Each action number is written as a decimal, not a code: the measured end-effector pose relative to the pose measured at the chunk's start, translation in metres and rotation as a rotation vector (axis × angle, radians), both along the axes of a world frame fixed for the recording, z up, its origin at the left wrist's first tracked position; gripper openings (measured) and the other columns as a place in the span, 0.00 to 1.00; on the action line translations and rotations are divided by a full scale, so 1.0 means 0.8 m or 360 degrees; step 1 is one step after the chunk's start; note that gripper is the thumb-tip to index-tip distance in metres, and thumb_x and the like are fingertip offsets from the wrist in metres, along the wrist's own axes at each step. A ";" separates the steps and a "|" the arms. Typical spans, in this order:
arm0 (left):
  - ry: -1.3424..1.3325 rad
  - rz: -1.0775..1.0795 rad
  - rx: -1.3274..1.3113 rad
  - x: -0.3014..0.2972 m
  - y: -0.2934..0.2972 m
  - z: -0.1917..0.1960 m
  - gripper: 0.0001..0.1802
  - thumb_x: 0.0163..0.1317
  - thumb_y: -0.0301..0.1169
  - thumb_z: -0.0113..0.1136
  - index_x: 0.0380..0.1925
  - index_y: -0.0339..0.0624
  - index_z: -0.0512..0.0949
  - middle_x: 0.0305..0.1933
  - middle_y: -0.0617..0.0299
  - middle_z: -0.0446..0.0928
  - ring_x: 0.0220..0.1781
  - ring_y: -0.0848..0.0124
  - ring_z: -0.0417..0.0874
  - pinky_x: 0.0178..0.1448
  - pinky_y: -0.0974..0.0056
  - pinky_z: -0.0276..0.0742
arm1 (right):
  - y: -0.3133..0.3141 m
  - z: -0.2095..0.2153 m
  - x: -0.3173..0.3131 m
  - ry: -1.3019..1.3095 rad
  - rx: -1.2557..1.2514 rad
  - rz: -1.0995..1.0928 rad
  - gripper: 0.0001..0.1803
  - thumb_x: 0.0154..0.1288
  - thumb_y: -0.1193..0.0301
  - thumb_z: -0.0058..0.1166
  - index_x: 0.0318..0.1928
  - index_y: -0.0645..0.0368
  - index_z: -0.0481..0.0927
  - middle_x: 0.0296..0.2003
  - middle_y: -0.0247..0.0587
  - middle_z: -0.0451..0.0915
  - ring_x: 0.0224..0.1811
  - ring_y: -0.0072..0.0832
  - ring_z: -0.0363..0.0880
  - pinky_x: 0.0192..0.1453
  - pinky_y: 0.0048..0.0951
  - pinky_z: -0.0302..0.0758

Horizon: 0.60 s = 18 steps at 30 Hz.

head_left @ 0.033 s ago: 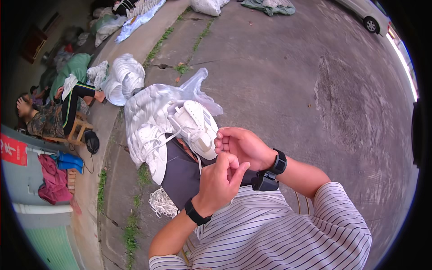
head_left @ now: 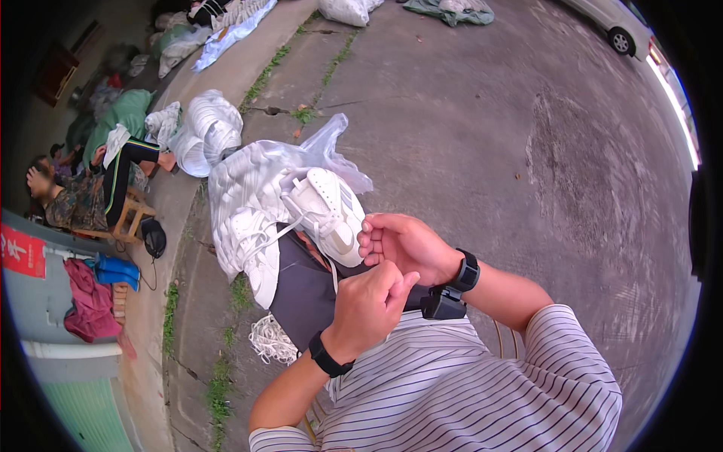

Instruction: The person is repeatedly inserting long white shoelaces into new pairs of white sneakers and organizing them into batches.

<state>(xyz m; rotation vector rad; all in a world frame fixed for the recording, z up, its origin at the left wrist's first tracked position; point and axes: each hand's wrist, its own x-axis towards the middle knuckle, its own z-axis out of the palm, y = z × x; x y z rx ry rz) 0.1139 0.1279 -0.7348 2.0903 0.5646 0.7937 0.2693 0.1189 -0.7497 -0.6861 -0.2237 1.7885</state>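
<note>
A white sneaker [head_left: 325,207] rests across my dark-clad lap, its loose white lace [head_left: 334,273] trailing down toward my left hand. Beside it lies a second white sneaker [head_left: 256,252] with laces across its front. My left hand [head_left: 369,301] is closed just below the first shoe's toe; whatever its curled fingers hold is hidden. At the toe's right edge, my right hand [head_left: 407,245] has its fingers curled and thumb near the fingertips. I cannot make out anything between them, nor whether the hand touches the shoe.
A clear plastic bag [head_left: 252,169] of white shoes lies beyond my knees, with a white bundle [head_left: 209,128] behind. A heap of white laces [head_left: 273,339] is at my left. Farther left, a person [head_left: 90,192] sits on a wooden stool [head_left: 134,215].
My left hand has dropped slightly, and its fingers have curled in closer. My right hand and the sneakers are nearly unchanged.
</note>
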 end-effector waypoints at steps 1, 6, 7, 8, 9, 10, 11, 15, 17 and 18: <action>0.0075 -0.0085 0.0199 0.000 0.001 -0.003 0.38 0.65 0.33 0.65 0.69 0.34 0.59 0.19 0.65 0.74 0.17 0.79 0.69 0.24 0.72 0.66 | 0.000 -0.002 0.001 0.0060 -0.0041 0.0038 0.11 0.77 0.66 0.41 0.37 0.58 0.73 0.35 0.33 0.76 0.37 0.23 0.76 0.44 0.26 0.77; 0.0143 -0.0076 -0.0300 0.017 -0.008 0.027 0.31 0.63 0.29 0.66 0.63 0.34 0.64 0.20 0.65 0.75 0.18 0.81 0.69 0.24 0.73 0.66 | -0.001 -0.002 0.002 0.0139 -0.0065 0.0019 0.11 0.76 0.66 0.43 0.38 0.57 0.73 0.35 0.33 0.76 0.38 0.24 0.76 0.46 0.26 0.77; 0.0108 -0.0028 -0.0253 0.017 -0.007 0.027 0.28 0.63 0.28 0.65 0.60 0.35 0.65 0.20 0.65 0.75 0.18 0.81 0.70 0.24 0.73 0.66 | -0.001 0.005 0.002 0.0139 -0.0072 0.0005 0.10 0.76 0.66 0.44 0.38 0.57 0.74 0.35 0.33 0.76 0.38 0.24 0.76 0.46 0.26 0.77; 0.0074 0.0020 -0.0206 0.017 -0.005 0.027 0.25 0.63 0.26 0.65 0.58 0.35 0.67 0.21 0.65 0.76 0.18 0.82 0.70 0.24 0.74 0.66 | -0.004 0.015 0.002 0.0072 -0.0082 -0.0025 0.10 0.75 0.66 0.46 0.39 0.58 0.75 0.35 0.33 0.76 0.39 0.22 0.76 0.45 0.25 0.76; 0.0075 0.0010 -0.0208 0.018 -0.006 0.025 0.25 0.63 0.26 0.65 0.58 0.35 0.67 0.21 0.65 0.76 0.18 0.82 0.70 0.24 0.74 0.66 | -0.003 0.011 0.003 0.0072 -0.0084 -0.0035 0.10 0.75 0.66 0.46 0.39 0.58 0.75 0.35 0.33 0.76 0.39 0.22 0.76 0.45 0.25 0.76; 0.0015 0.0038 -0.0242 0.018 -0.007 0.020 0.25 0.64 0.26 0.64 0.58 0.35 0.66 0.21 0.65 0.76 0.19 0.82 0.70 0.25 0.74 0.66 | -0.002 0.002 0.004 -0.0146 0.0038 -0.0061 0.10 0.75 0.66 0.46 0.39 0.59 0.75 0.35 0.33 0.76 0.38 0.22 0.75 0.44 0.24 0.76; -0.0044 0.0065 -0.0276 0.017 -0.008 0.016 0.25 0.64 0.26 0.63 0.59 0.34 0.66 0.21 0.65 0.77 0.19 0.82 0.71 0.25 0.75 0.66 | -0.002 -0.007 0.006 -0.0365 0.0159 -0.0087 0.10 0.74 0.67 0.46 0.39 0.59 0.75 0.34 0.33 0.76 0.37 0.21 0.75 0.43 0.24 0.75; -0.0088 -0.0004 -0.0048 0.015 -0.012 0.008 0.13 0.62 0.23 0.65 0.41 0.37 0.69 0.20 0.64 0.75 0.18 0.83 0.70 0.22 0.75 0.64 | -0.002 0.003 0.012 -0.2006 0.0579 0.0048 0.08 0.71 0.69 0.49 0.36 0.60 0.77 0.32 0.37 0.77 0.33 0.24 0.76 0.38 0.29 0.73; -0.0130 0.0024 -0.0060 0.014 -0.015 0.000 0.13 0.61 0.22 0.66 0.35 0.39 0.68 0.20 0.64 0.75 0.17 0.82 0.69 0.22 0.74 0.64 | -0.003 -0.003 0.012 -0.2402 0.0922 -0.0203 0.07 0.67 0.69 0.53 0.35 0.60 0.77 0.31 0.39 0.76 0.32 0.32 0.76 0.38 0.34 0.71; -0.0173 0.0054 -0.0071 0.014 -0.015 -0.002 0.14 0.60 0.22 0.66 0.30 0.40 0.67 0.19 0.64 0.74 0.16 0.81 0.68 0.21 0.73 0.63 | -0.004 0.001 0.014 -0.2712 0.1037 -0.0183 0.08 0.64 0.69 0.54 0.33 0.60 0.77 0.31 0.40 0.77 0.34 0.35 0.78 0.40 0.35 0.71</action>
